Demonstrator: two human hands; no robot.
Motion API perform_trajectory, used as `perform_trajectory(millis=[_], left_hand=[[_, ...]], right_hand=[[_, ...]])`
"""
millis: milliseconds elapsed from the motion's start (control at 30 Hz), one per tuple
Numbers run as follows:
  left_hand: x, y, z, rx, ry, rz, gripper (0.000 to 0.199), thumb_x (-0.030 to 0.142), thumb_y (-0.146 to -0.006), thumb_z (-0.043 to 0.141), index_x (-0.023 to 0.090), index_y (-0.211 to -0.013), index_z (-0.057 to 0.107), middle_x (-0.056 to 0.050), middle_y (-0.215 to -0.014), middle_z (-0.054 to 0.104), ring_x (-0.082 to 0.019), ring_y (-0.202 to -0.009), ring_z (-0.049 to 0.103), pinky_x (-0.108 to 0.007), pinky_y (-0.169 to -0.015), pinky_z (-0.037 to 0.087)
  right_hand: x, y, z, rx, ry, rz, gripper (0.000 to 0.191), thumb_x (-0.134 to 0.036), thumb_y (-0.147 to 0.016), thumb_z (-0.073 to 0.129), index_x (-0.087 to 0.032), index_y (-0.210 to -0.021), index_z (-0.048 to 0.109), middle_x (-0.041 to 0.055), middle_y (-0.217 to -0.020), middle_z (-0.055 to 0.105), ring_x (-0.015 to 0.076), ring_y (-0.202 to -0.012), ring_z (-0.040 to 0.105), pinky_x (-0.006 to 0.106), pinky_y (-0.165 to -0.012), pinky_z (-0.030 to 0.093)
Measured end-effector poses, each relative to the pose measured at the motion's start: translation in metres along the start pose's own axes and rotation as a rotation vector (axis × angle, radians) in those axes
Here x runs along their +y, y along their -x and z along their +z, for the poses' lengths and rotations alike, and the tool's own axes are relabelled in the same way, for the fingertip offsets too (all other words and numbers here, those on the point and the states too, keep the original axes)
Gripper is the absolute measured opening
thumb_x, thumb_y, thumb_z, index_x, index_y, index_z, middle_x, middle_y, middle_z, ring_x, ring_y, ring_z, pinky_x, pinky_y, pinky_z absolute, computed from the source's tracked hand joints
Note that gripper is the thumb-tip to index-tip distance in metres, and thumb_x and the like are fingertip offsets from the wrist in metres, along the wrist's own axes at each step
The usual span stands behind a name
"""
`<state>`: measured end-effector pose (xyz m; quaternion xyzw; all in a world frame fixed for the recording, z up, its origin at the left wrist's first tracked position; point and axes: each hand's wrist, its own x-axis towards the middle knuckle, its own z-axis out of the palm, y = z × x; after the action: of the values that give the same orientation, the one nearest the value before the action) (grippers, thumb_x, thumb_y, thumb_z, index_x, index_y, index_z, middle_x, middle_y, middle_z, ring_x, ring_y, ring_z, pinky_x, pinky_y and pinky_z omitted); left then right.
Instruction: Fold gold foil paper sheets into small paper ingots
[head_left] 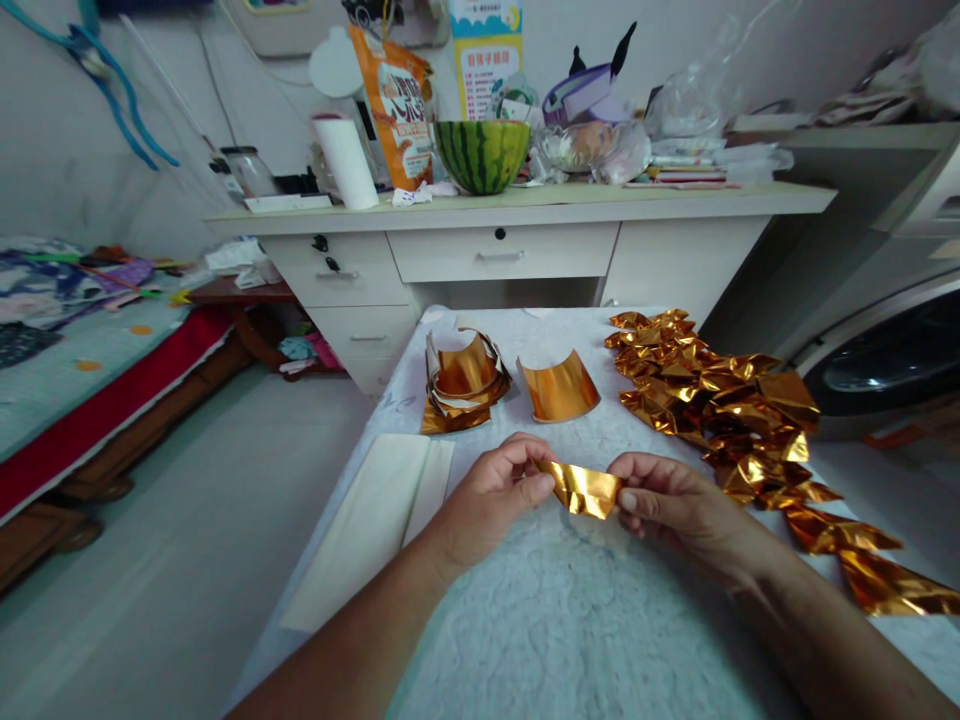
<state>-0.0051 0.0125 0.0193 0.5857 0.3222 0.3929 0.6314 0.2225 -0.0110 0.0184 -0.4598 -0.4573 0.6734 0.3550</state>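
A small piece of shiny gold foil (586, 490) is stretched between my two hands above the cloth-covered table (540, 620). My left hand (499, 495) pinches its left end between thumb and fingers. The right end is gripped by my right hand (664, 505), thumb on top. Just beyond the foil lies a curved gold sheet (561, 388). To its left is a stack of curled gold and white sheets (466, 375). Many folded gold foil pieces (720, 400) are heaped along the table's right side.
White paper sheets (367, 520) lie at the table's left edge. Behind stands a white desk (495, 215) with a watermelon half (482, 155), an orange bag (397, 110) and a white roll (346, 160). A bed (112, 370) is at left, a washing machine (892, 300) at right.
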Motion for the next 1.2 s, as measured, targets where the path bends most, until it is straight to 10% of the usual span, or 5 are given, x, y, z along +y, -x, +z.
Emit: perform_trajectory(millis=[1200], left_hand=[[-0.016,0.001,-0.004,-0.148,0.278,-0.256,0.035,0.037,-0.066,0.082,0.013,-0.079,0.061,-0.001,-0.069,0.064,-0.010,-0.062,0.055,-0.022,-0.061,0.040]], right_hand=[[0.009,0.000,-0.001,-0.240,-0.084,-0.132,0.027,-0.038,-0.075,0.079,-0.016,-0.076,0.063,-0.0023,-0.068,0.057,0.0090,-0.064,0.049,0.022,-0.061,0.036]])
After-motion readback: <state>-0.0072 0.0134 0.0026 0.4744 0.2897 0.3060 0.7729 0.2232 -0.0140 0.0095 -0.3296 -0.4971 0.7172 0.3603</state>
